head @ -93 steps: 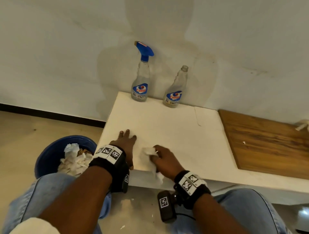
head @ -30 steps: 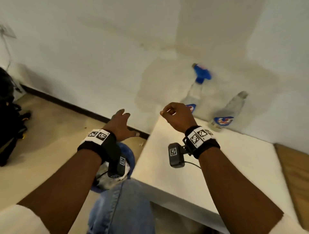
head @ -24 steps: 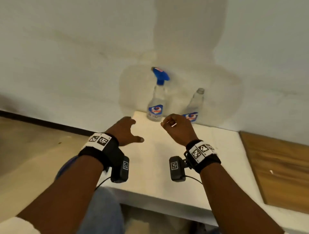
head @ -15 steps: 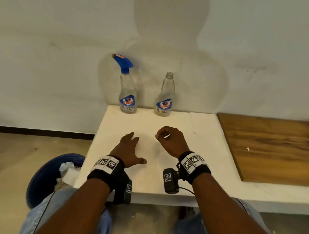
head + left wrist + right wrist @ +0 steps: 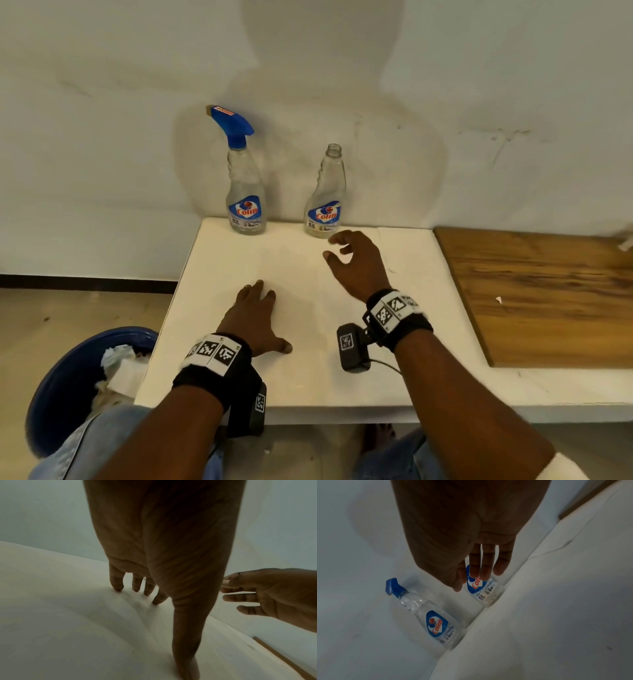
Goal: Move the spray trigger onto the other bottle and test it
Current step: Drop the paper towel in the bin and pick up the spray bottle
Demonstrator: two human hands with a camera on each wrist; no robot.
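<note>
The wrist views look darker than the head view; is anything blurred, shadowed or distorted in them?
Head view: evenly lit and sharp, with a large soft shadow of the person on the wall. Left wrist view: the left hand is a dark, backlit shape on the white table. Right wrist view: dim, the right hand is underexposed, and both bottles appear tilted by the wide lens.

A blue spray trigger [image 5: 230, 124] is seated on one upright clear bottle [image 5: 245, 195]; the uncapped bottle [image 5: 325, 197] is stood just beyond the right hand [image 5: 356, 263].
</note>
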